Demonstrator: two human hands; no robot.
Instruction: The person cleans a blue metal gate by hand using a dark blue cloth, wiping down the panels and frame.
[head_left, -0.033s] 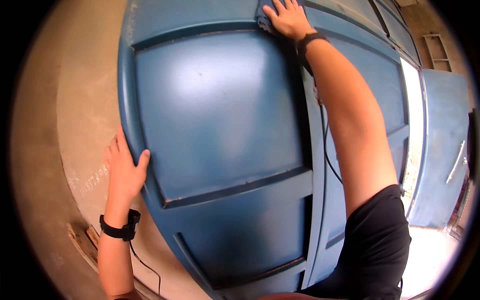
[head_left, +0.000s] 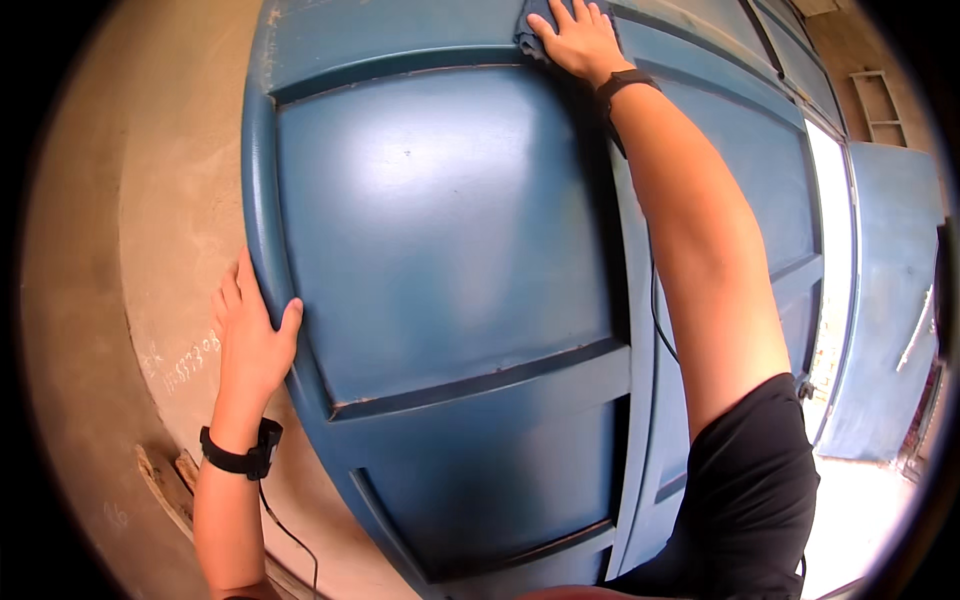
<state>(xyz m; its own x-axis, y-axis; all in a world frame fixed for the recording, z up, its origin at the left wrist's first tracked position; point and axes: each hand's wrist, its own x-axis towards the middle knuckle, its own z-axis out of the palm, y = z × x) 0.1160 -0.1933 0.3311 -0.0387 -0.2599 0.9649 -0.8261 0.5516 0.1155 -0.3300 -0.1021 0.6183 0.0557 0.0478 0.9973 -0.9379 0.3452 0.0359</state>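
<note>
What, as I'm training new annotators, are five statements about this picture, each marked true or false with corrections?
1. The right hand lies on a dark cloth. True.
2. The left hand lies on a second cloth. False: it is at the left edge of a blue panelled door, with no cloth showing there.
3. A thin black cord runs down from the left wristband. True.
4. The right wrist is bare. False: it wears a dark band.
5. The right arm's sleeve is black. True.
</note>
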